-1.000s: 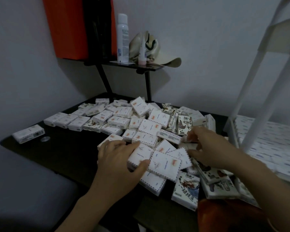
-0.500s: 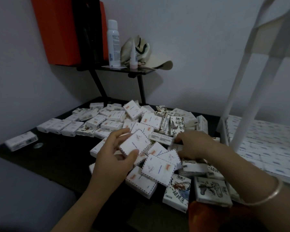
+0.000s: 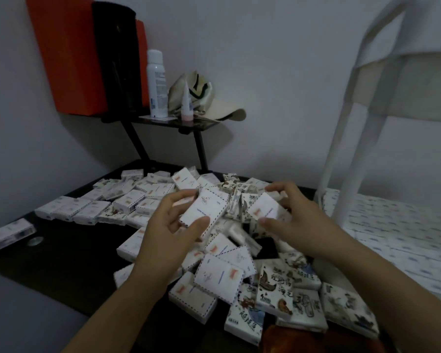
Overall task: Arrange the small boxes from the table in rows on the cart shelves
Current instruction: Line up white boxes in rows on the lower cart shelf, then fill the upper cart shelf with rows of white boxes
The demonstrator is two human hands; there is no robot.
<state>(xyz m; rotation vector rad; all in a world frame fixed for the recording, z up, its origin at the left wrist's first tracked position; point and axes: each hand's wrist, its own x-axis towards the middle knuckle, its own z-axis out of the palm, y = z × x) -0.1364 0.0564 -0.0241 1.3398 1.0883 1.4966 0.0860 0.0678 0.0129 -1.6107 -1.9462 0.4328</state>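
Observation:
A heap of several small white boxes point(image 3: 218, 276) covers the dark table point(image 3: 69, 253); some carry striped envelope edging, others ink drawings. My left hand point(image 3: 171, 230) holds one striped-edge box point(image 3: 205, 208) lifted above the heap, thumb under its near edge and fingers behind. My right hand point(image 3: 294, 217) grips another white box point(image 3: 264, 207) just to the right, also raised. The white cart point(image 3: 351, 138) stands at the right, and its lower shelf point(image 3: 402, 238) holds flat rows of boxes.
A small black shelf point(image 3: 173, 122) at the back carries a white spray can point(image 3: 157, 84), a small dropper bottle point(image 3: 186, 104) and a cap point(image 3: 214, 103). An orange panel point(image 3: 66, 52) hangs on the wall. One lone box point(image 3: 9, 234) lies at the table's left edge.
Both hands have risen from the heap, each lifting a box. The left hand's box came up and tilted; the right hand pulled its box out of the pile's middle.

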